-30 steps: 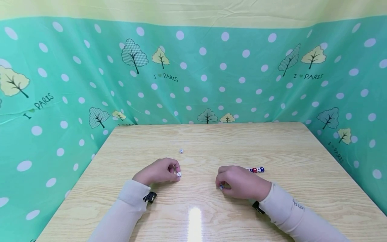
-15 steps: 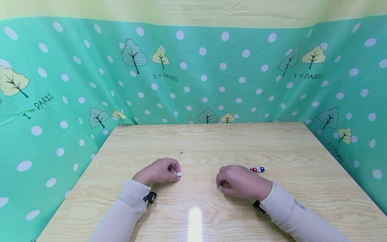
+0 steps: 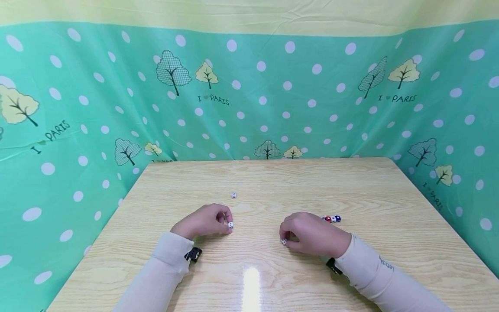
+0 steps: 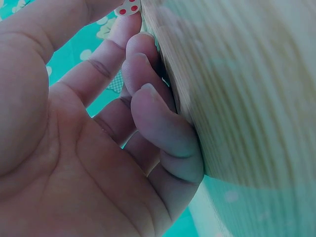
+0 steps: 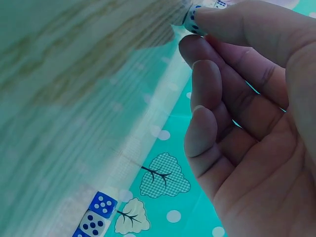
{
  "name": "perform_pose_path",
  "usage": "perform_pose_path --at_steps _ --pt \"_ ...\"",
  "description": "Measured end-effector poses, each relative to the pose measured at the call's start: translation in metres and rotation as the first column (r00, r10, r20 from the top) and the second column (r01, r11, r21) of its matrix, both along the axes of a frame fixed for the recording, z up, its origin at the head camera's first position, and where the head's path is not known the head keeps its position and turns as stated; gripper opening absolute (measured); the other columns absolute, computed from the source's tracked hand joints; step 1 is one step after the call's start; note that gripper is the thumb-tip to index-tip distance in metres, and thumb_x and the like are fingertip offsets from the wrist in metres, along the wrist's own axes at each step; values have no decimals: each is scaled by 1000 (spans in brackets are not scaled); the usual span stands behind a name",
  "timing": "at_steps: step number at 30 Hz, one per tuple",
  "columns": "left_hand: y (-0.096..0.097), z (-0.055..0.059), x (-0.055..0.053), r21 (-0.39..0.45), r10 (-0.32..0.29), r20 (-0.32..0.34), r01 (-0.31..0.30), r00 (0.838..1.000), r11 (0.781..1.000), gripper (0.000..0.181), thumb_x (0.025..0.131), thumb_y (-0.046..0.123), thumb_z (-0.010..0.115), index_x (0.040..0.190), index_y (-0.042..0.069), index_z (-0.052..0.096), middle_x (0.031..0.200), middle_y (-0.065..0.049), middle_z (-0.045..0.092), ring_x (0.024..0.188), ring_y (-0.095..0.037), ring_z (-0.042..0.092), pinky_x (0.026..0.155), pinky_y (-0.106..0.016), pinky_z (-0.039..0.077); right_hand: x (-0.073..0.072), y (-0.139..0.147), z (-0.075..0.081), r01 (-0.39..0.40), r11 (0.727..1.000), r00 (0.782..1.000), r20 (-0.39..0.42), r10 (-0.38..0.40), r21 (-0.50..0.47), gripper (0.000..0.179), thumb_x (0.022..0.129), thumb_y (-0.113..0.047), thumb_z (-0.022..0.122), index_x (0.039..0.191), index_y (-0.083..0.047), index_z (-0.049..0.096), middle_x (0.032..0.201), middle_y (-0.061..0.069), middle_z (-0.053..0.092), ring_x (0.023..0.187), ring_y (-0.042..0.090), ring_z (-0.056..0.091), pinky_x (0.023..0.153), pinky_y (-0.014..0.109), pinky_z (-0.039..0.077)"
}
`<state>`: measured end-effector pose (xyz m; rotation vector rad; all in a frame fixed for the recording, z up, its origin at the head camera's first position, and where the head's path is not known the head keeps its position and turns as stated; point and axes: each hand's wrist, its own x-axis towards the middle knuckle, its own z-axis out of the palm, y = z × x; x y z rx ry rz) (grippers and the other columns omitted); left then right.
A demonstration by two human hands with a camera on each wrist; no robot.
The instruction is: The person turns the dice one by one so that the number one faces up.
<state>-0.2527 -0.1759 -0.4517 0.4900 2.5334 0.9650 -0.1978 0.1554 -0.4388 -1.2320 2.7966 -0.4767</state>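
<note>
In the head view, can see the left hand [image 3: 203, 221] pinching a white die [image 3: 231, 225] over the left-middle part of the table [image 3: 249, 182]. To the right, can see the right hand [image 3: 313, 236] pinching a second white die [image 3: 283, 241] in a similar way. Farther back, beyond the left hand, can find a lone die [image 3: 234, 195], also white; just behind the right hand, partly covered by it, a row of dice [image 3: 331, 219] in blue, red and white. Can read "I PARIS", with a heart between, on the green dotted curtain [image 3: 288, 104]; cannot surely read the lettering on the right sleeve [image 3: 383, 271]. Can notice pale wood grain, a bright glare [image 3: 251, 290], and curtain around back and both sides.

In the left wrist view, can discover red pips on the left hand's die, not visible from the head.

In the right wrist view, can see dark pips on the right hand's die, and five white pips on a blue die [image 5: 102, 204] of the row. Near the top edge, can see one more white die [image 5: 220, 4]; cannot tell which.
</note>
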Motion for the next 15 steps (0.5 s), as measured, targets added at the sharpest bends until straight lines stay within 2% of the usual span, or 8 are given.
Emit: perform_pose_path --at_steps 15 --pt "-1 -3 -2 3 1 0 -1 1000 1000 21 84 20 86 94 16 68 76 -2 58 67 -16 50 62 -32 42 -1 1 -3 8 1000 999 40 -7 -25 16 90 -14 80 84 -26 71 81 -19 63 74 7 59 70 20 50"
